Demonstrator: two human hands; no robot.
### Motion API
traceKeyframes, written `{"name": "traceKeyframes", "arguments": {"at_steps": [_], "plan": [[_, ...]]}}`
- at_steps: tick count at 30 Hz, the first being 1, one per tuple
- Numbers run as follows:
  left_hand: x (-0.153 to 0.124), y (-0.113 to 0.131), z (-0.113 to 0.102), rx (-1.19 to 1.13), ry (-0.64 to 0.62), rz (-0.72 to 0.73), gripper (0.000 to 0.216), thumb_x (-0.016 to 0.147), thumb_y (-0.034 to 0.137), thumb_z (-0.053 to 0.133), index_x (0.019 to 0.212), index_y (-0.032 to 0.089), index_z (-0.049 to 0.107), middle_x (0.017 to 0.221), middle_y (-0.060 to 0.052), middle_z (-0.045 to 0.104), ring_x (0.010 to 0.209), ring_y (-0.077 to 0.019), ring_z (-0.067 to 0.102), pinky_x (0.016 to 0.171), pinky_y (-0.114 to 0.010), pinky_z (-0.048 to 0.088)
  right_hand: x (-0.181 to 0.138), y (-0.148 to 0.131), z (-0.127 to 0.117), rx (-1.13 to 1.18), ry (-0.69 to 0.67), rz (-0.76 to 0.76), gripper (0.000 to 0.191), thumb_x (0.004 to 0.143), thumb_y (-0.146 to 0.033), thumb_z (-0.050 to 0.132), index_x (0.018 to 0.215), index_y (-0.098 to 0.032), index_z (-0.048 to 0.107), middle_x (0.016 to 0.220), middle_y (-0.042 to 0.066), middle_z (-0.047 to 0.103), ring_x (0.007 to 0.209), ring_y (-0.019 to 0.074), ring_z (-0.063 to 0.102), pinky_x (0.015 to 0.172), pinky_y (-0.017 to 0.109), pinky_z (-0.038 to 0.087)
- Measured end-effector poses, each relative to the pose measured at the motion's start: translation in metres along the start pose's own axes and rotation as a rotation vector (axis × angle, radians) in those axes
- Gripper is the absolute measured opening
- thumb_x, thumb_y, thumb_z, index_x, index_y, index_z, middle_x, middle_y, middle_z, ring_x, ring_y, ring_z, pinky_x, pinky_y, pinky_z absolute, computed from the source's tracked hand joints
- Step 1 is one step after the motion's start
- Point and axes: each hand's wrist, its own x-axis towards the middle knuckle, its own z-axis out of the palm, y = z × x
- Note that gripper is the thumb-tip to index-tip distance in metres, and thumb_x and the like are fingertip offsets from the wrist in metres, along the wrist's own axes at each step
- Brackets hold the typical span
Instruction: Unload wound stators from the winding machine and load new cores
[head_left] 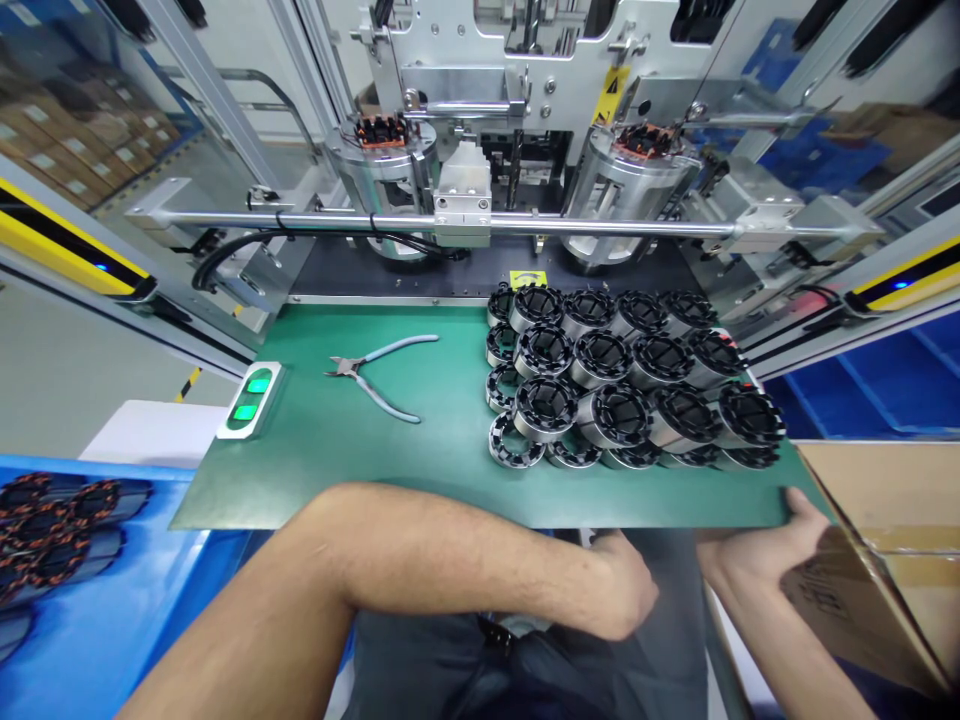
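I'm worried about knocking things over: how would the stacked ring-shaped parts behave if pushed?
The stacked ring-shaped parts could shift or topple, since upper ones rest on others. Tipped onto their round sides, they might roll. Their metallic look suggests they're probably heavy for their size.

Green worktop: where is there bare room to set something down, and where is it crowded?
Bare patches of the green worktop lie between the white two-light box and the pliers, between the pliers and the stacked rings, and from the pliers down to the left forearm. The stacked rings crowd the right half, leaving a narrow strip along its front edge.
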Motion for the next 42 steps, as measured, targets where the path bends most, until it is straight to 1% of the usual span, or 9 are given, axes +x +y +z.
{"name": "traceKeyframes", "arguments": {"at_steps": [6,10,17,20,23,26,32,37,42], "plan": [[-0.001,-0.0014,-0.0034,-0.007,-0.041,0.011,0.03,0.092,0.021,0.077,0.118,0.024,0.093,0.129,-0.022,0.088,0.092,-0.033,0.081,0.077,-0.051,0.071,-0.0002,-0.0005,-0.0003,-0.015,0.003,0.004,0.019,0.077,-0.045,0.071,0.079,-0.027,0.063,0.097,0.003,0.074,0.095,0.0279,0.076,0.068,0.041,0.075],[-0.0014,-0.0013,-0.0026,-0.012,-0.04,0.012,0.03,0.092,0.022,0.078,0.118,0.025,0.093,0.127,-0.02,0.088,0.092,-0.0328,0.081,0.079,-0.052,0.071,-0.0004,0.0004,-0.0007,-0.01,0.015,-0.005,0.019,0.078,-0.044,0.072,0.081,-0.027,0.064,0.098,0.003,0.073,0.098,0.0279,0.077,0.069,0.04,0.075],[0.0008,-0.0009,0.0028,-0.017,0.018,0.004,0.026,0.088,0.023,0.083,0.111,0.026,0.094,0.118,-0.02,0.089,0.087,-0.0331,0.08,0.076,-0.052,0.071,-0.0028,-0.0008,0.0032,-0.024,0.024,-0.002,0.018,0.079,-0.044,0.069,0.08,-0.027,0.063,0.099,0.004,0.073,0.101,0.0294,0.076,0.067,0.043,0.076],[0.0012,-0.0005,0.0019,-0.009,0.0,-0.001,0.027,0.091,0.024,0.08,0.114,0.026,0.094,0.121,-0.02,0.089,0.086,-0.0318,0.08,0.075,-0.05,0.07,-0.0031,-0.0016,0.0041,-0.032,0.024,0.004,0.018,0.079,-0.044,0.068,0.081,-0.028,0.064,0.098,0.004,0.073,0.102,0.0299,0.076,0.066,0.044,0.076],[0.0012,-0.0007,0.0,-0.003,-0.025,0.003,0.03,0.094,0.024,0.076,0.119,0.025,0.093,0.126,-0.021,0.088,0.089,-0.0319,0.08,0.077,-0.051,0.07,-0.0031,-0.0019,0.0036,-0.028,0.036,0.001,0.017,0.078,-0.044,0.069,0.082,-0.027,0.064,0.098,0.003,0.072,0.101,0.0293,0.076,0.066,0.042,0.076],[0.0017,-0.0011,-0.0003,0.005,-0.011,0.006,0.029,0.092,0.023,0.077,0.117,0.025,0.093,0.123,-0.021,0.088,0.089,-0.033,0.081,0.079,-0.053,0.071,-0.0031,-0.0019,0.0026,-0.025,0.024,0.002,0.018,0.078,-0.043,0.071,0.081,-0.027,0.063,0.098,0.004,0.073,0.1,0.0283,0.077,0.065,0.039,0.075],[0.0007,-0.0022,-0.0001,-0.014,0.006,0.01,0.028,0.092,0.023,0.078,0.115,0.025,0.093,0.122,-0.021,0.089,0.09,-0.0332,0.081,0.074,-0.05,0.071,-0.0014,-0.0011,0.0005,-0.021,0.019,-0.002,0.015,0.08,-0.041,0.069,0.082,-0.027,0.064,0.096,0.002,0.073,0.098,0.0262,0.077,0.065,0.035,0.074],[-0.0006,-0.0029,-0.0023,-0.014,-0.029,0.015,0.03,0.094,0.023,0.076,0.119,0.025,0.093,0.125,-0.021,0.088,0.097,-0.0348,0.083,0.081,-0.054,0.073,-0.0018,-0.0016,0.0008,-0.002,0.021,-0.005,0.015,0.08,-0.04,0.069,0.086,-0.027,0.066,0.097,0.001,0.073,0.095,0.026,0.077,0.064,0.037,0.074],[0.0002,-0.0019,-0.0018,-0.026,-0.001,0.003,0.03,0.09,0.022,0.08,0.117,0.024,0.093,0.122,-0.022,0.089,0.094,-0.0343,0.083,0.077,-0.051,0.072,-0.0031,-0.0021,0.0018,-0.007,0.022,0.002,0.018,0.077,-0.041,0.071,0.086,-0.026,0.065,0.099,0.003,0.074,0.098,0.0274,0.077,0.067,0.037,0.075]]}}
